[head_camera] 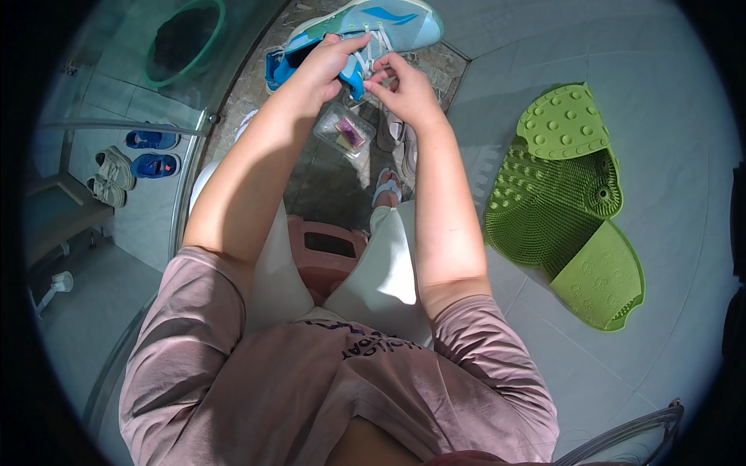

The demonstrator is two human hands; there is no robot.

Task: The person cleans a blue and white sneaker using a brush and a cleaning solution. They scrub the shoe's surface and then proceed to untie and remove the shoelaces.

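Note:
A light-blue and teal sneaker [402, 29] with white laces [380, 39] is in front of me at the top of the view, its toe pointing right. My left hand [327, 63] grips it at the opening, with the thumb reaching toward the laces. Just below the laces, the bright-blue tongue [352, 77] sticks out between my hands. My right hand [407, 86] pinches at the edge of the tongue and laces with thumb and fingers; exactly what lies between the fingertips is too small to tell. Beneath both hands is a clear plastic tub [324, 135] holding a purple-topped sponge [351, 133].
Pale shoes [391, 129] stand beside the tub. A pink plastic stool [300, 256] is between my legs. On the right wall hangs a green silicone mat [545, 198]. Left, past a glass panel, are blue shoes [155, 165], beige shoes [114, 168] and a green basin [217, 29].

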